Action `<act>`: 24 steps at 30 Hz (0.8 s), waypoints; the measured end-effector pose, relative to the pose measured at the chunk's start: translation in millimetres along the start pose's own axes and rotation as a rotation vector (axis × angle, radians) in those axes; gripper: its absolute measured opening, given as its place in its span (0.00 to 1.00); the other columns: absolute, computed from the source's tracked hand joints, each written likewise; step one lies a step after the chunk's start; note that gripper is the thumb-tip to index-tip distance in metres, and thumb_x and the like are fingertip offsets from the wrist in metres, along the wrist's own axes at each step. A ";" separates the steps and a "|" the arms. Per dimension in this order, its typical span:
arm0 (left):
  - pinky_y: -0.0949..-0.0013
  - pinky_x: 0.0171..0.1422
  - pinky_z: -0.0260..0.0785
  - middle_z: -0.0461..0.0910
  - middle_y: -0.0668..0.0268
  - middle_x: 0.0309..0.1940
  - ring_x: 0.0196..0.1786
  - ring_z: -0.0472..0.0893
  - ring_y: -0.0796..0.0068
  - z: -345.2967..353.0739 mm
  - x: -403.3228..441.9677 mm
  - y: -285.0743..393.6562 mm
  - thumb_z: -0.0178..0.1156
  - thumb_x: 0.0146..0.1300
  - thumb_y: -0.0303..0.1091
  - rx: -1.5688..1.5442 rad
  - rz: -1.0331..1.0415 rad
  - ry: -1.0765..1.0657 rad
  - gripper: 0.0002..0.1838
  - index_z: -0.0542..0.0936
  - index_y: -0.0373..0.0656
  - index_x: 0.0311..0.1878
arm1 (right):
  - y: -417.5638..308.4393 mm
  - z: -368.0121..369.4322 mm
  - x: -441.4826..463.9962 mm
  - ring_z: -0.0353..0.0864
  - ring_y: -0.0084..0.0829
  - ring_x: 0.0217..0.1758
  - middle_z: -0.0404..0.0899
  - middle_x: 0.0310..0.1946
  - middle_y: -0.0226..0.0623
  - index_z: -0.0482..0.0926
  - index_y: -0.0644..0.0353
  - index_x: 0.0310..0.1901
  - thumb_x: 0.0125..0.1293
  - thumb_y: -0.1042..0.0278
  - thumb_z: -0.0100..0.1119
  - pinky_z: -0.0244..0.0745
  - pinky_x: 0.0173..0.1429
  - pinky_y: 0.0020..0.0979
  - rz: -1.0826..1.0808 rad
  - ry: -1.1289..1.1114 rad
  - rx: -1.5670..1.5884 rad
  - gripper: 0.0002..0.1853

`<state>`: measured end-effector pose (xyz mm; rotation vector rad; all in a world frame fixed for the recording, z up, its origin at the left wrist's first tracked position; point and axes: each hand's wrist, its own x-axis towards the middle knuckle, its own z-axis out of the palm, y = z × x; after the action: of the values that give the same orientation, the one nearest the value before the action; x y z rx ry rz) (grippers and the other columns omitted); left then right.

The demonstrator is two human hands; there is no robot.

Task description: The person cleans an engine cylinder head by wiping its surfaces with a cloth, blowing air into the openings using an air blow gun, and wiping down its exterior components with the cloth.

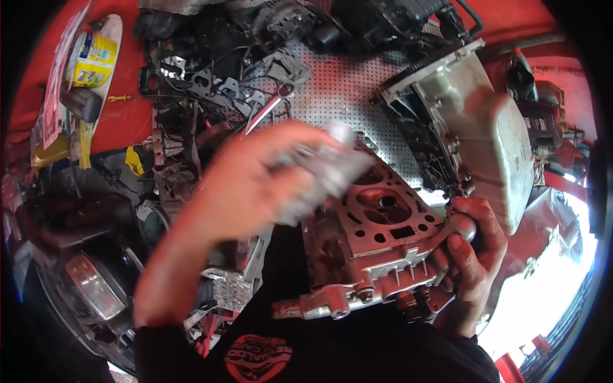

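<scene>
A metal cylinder head [378, 236] is tilted close in front of my body, its flat face with round combustion chambers turned upward. At its right end, my right hand [476, 249] is closed, thumb and fingers wrapped round the casting. My left hand [252, 182], smeared by motion, hovers over the head's left side. Its fingers are closed on a crumpled grey rag [322, 175], also blurred. I cannot tell whether the rag touches the metal. A pale rounded end [341, 133] shows above the fingers; what it belongs to is unclear.
Behind, a perforated metal bench top [345, 83] carries a ratchet-like wrench [268, 108], a crumpled cloth [287, 67] and dark engine parts. A large oil pan assembly [495, 140] stands right. At left are a yellow-labelled container [94, 59] and a headlight [96, 285].
</scene>
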<state>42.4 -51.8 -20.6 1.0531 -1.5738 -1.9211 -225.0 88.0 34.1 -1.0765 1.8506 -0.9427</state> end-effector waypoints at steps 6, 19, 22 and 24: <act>0.59 0.61 0.67 0.78 0.58 0.44 0.52 0.76 0.55 26.1 31.0 -84.1 0.59 0.59 0.23 0.507 0.204 -0.163 0.11 0.80 0.38 0.45 | -0.7 0.8 -9.8 0.74 0.28 0.44 0.76 0.39 0.37 0.78 0.70 0.47 0.52 0.56 0.66 0.66 0.51 0.27 0.025 0.026 -0.040 0.27; 0.58 0.59 0.70 0.81 0.56 0.45 0.51 0.78 0.56 11.3 90.2 -171.0 0.60 0.60 0.22 0.485 0.101 -0.310 0.14 0.84 0.43 0.49 | -2.5 11.3 -14.8 0.72 0.26 0.39 0.74 0.38 0.38 0.75 0.71 0.47 0.51 0.51 0.68 0.64 0.46 0.25 0.084 0.124 0.040 0.31; 0.57 0.51 0.75 0.84 0.51 0.40 0.42 0.83 0.55 -2.9 136.7 -218.5 0.55 0.57 0.24 0.637 -0.288 -0.292 0.13 0.85 0.41 0.42 | -3.1 9.7 -19.2 0.72 0.24 0.36 0.74 0.38 0.39 0.75 0.73 0.49 0.51 0.53 0.67 0.65 0.41 0.24 0.145 0.121 0.073 0.31; 0.58 0.50 0.76 0.84 0.51 0.40 0.41 0.84 0.56 -7.6 168.1 -279.6 0.56 0.58 0.28 0.610 -0.514 -0.229 0.11 0.85 0.42 0.41 | 3.8 6.4 -20.5 0.72 0.23 0.34 0.74 0.38 0.39 0.74 0.74 0.50 0.52 0.54 0.67 0.65 0.39 0.23 0.162 0.117 0.092 0.31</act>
<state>-19.1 -109.4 -335.9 1.6642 -2.2815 -1.9618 -213.7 106.7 33.3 -0.8178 1.9374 -1.0018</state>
